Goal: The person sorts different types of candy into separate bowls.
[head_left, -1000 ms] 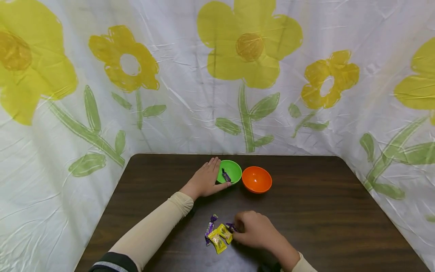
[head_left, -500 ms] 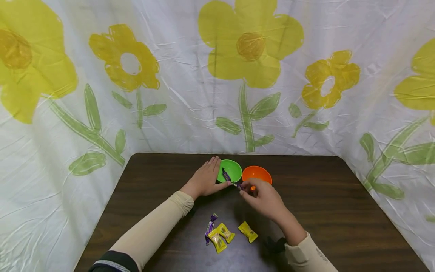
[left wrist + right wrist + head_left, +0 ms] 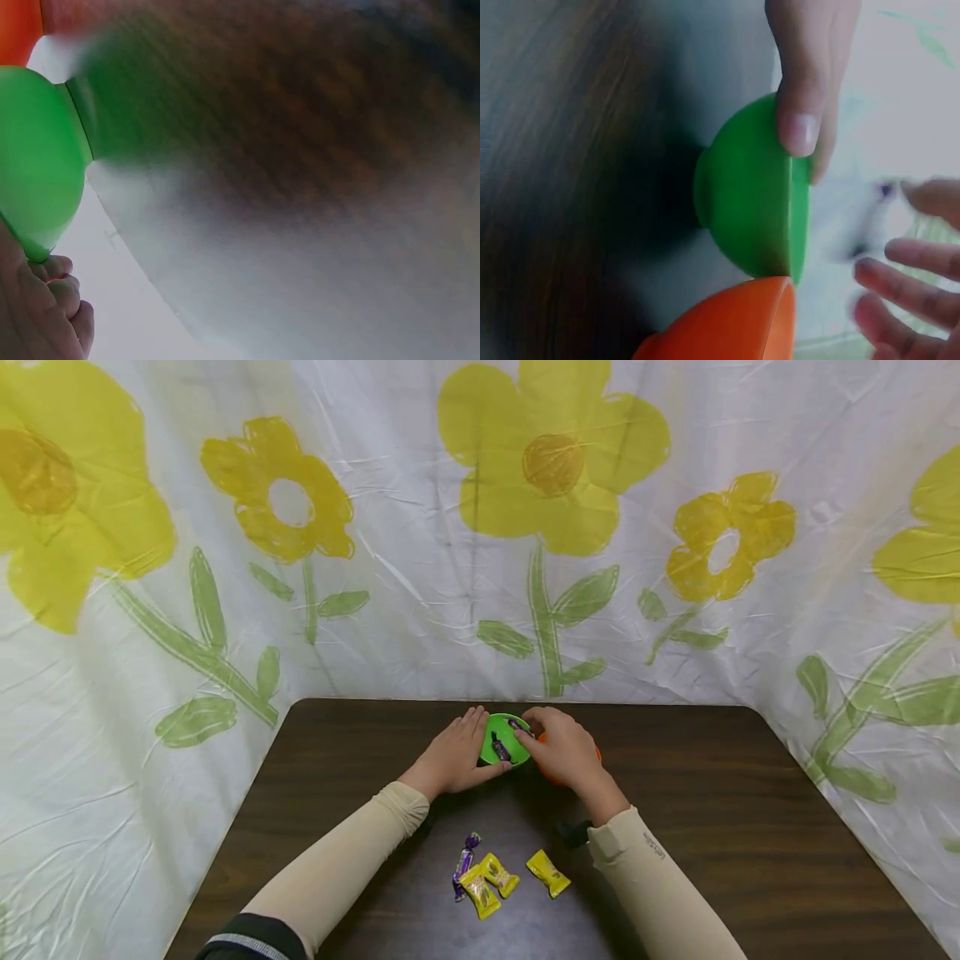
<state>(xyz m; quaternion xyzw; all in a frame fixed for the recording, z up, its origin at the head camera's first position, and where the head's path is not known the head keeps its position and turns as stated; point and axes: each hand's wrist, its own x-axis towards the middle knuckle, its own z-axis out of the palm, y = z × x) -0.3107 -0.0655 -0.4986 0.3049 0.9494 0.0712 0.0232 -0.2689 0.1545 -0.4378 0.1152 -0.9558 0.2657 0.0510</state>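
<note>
My left hand (image 3: pixel 453 756) rests against the green bowl (image 3: pixel 491 727), fingers straight along its left side and thumb at the near rim. In the right wrist view that thumb (image 3: pixel 801 124) lies over the edge of the bowl. One purple-wrapped candy (image 3: pixel 500 748) lies inside. Over the bowl's right side is my right hand (image 3: pixel 566 747), its fingers spread in the right wrist view. A second purple candy (image 3: pixel 871 221), blurred, hangs in the air just off those fingertips. The orange bowl (image 3: pixel 551 772) is mostly hidden beneath the right hand in the head view.
Nearer on the brown table (image 3: pixel 712 827) lie a purple candy (image 3: pixel 462 867) and two yellow candies (image 3: pixel 478 891) in a cluster. Another yellow candy (image 3: pixel 548 872) sits to their right. A white flowered sheet (image 3: pixel 405 610) hangs behind the table.
My right hand has carried a purple candy from the cluster up to the green bowl and let it go. The left hand has stayed at the bowl.
</note>
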